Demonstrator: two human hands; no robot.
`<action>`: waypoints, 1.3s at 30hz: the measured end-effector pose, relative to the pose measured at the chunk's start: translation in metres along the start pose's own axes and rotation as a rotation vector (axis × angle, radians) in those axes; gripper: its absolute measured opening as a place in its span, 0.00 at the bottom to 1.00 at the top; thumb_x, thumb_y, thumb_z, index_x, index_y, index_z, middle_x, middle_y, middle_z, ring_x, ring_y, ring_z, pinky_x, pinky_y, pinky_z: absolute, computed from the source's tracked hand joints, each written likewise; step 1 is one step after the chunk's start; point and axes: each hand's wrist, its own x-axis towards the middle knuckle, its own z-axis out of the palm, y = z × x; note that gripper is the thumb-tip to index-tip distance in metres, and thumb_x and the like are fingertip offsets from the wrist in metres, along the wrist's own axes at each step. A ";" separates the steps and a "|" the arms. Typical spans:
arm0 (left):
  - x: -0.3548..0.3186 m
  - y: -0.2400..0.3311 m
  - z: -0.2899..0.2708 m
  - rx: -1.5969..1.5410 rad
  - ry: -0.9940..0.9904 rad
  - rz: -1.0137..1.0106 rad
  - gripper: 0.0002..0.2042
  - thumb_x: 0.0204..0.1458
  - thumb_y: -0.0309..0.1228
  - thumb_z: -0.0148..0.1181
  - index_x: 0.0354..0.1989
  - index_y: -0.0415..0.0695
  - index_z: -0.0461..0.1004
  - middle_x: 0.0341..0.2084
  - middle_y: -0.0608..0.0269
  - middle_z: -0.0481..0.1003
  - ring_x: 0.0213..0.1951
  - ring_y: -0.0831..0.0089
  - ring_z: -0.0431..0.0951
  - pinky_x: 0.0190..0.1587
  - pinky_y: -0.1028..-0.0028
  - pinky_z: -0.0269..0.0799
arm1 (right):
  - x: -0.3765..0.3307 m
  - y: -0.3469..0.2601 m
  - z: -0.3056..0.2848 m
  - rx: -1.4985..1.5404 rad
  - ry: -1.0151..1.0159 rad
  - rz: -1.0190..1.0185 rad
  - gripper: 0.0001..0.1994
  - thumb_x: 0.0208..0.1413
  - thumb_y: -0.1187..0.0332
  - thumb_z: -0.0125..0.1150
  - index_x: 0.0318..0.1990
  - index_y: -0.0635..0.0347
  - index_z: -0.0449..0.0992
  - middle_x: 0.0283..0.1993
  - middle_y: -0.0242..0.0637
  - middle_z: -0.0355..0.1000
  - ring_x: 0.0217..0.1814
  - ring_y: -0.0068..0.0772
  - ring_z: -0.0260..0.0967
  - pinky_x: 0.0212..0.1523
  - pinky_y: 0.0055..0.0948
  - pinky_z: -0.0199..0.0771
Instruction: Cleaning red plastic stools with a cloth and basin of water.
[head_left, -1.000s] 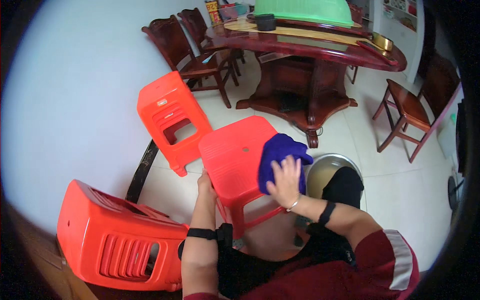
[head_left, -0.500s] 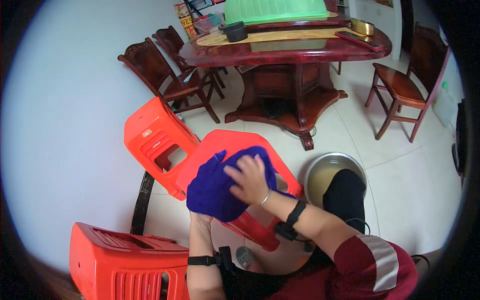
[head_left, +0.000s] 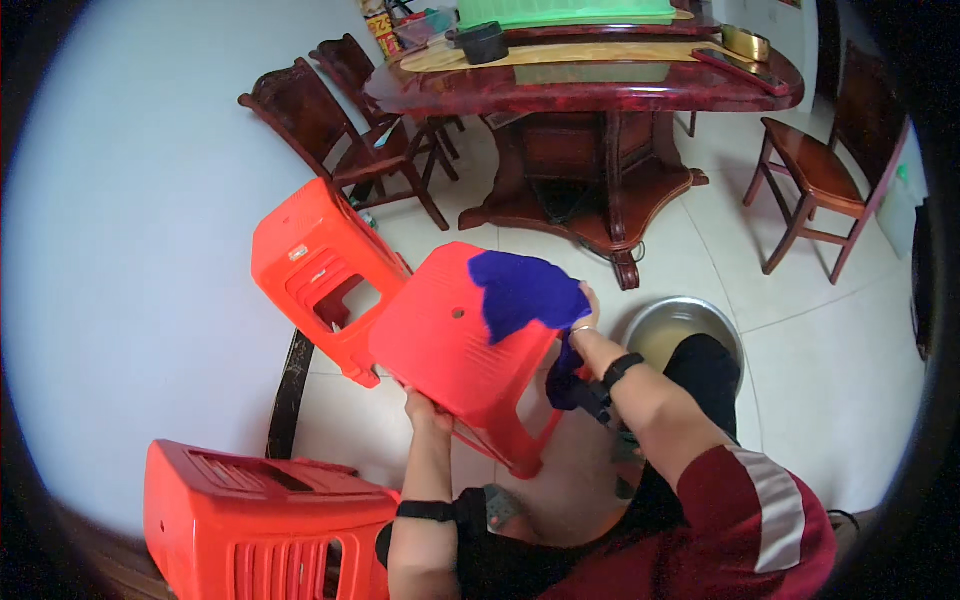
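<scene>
A red plastic stool [head_left: 425,325] stands tilted before me, its seat facing up, with a small round hole in the middle. My left hand [head_left: 427,408] grips the near left edge of the seat. At the seat's right edge, my right hand [head_left: 586,308] holds a purple-blue cloth [head_left: 525,290]. Part of the cloth lies spread over the far right of the seat, and another part hangs down past the right side under my wrist. The fingers of my right hand are partly hidden.
A metal basin [head_left: 655,325] of cloudy water stands on the floor at the right, beside my knee. More red stools [head_left: 315,255] [head_left: 240,510] stand left. Beyond are a dark wooden table [head_left: 600,90] and wooden chairs [head_left: 820,180].
The cloth and my right hand have moved from the middle of the seat to its right edge. My left hand, formerly under the cloth, now shows on the near edge.
</scene>
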 end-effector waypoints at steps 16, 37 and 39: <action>0.009 -0.018 0.067 -0.303 -0.153 0.181 0.26 0.61 0.44 0.23 0.61 0.43 0.54 0.59 0.53 0.58 0.59 0.56 0.60 0.59 0.53 0.59 | -0.202 -0.106 0.105 -0.895 -0.434 -0.463 0.12 0.54 0.61 0.57 0.35 0.61 0.67 0.32 0.48 0.72 0.36 0.46 0.71 0.35 0.39 0.67; 0.022 0.009 0.036 -0.263 -0.066 0.094 0.26 0.62 0.45 0.21 0.63 0.43 0.51 0.62 0.55 0.54 0.62 0.54 0.55 0.62 0.50 0.52 | -0.081 -0.316 0.049 -0.528 -0.078 -0.246 0.11 0.50 0.63 0.62 0.34 0.59 0.72 0.27 0.29 0.71 0.25 0.21 0.66 0.28 0.24 0.67; 0.004 0.010 0.048 -0.255 -0.054 0.039 0.26 0.62 0.44 0.20 0.63 0.44 0.50 0.62 0.55 0.54 0.63 0.54 0.54 0.62 0.49 0.52 | -0.072 -0.330 0.030 -0.611 -0.022 -0.277 0.10 0.50 0.63 0.62 0.32 0.59 0.72 0.27 0.29 0.70 0.24 0.21 0.65 0.26 0.23 0.66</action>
